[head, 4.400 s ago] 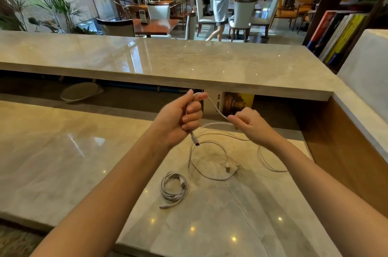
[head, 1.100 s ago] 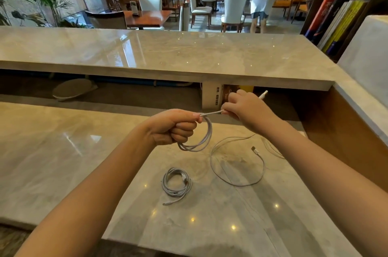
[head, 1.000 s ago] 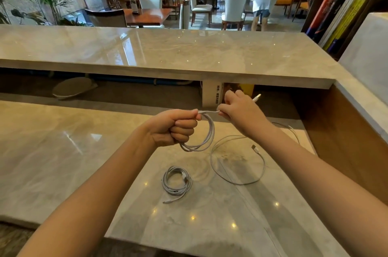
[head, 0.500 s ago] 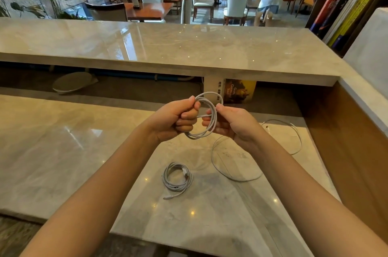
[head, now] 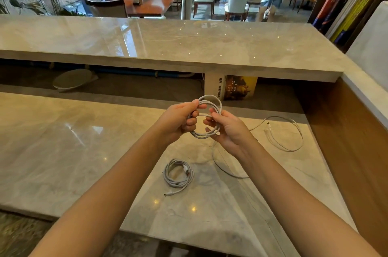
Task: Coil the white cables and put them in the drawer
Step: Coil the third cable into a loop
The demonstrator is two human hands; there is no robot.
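Both hands hold a white cable coil (head: 212, 100) above the lower marble desk (head: 63, 141). My left hand (head: 178, 122) grips the coil's left side. My right hand (head: 228, 130) pinches the cable's end across the loop's middle, its fingers through the ring. A second white cable (head: 178, 173) lies coiled on the desk below my hands, its plug pointing toward me. A third, loose white cable (head: 283, 135) sprawls in wide loops to the right, partly hidden under my right wrist. No drawer is in view.
A raised marble counter (head: 189, 46) runs across behind the desk. Books (head: 231, 87) stand in the gap beneath it, and a pale round dish (head: 72, 79) lies there at left. A wooden side panel (head: 346, 141) bounds the desk on the right. A person stands among chairs far behind.
The cable went from a few turns hanging from my left hand to a full ring held upright in both hands. My right hand moved in and brought the free end across the coil.
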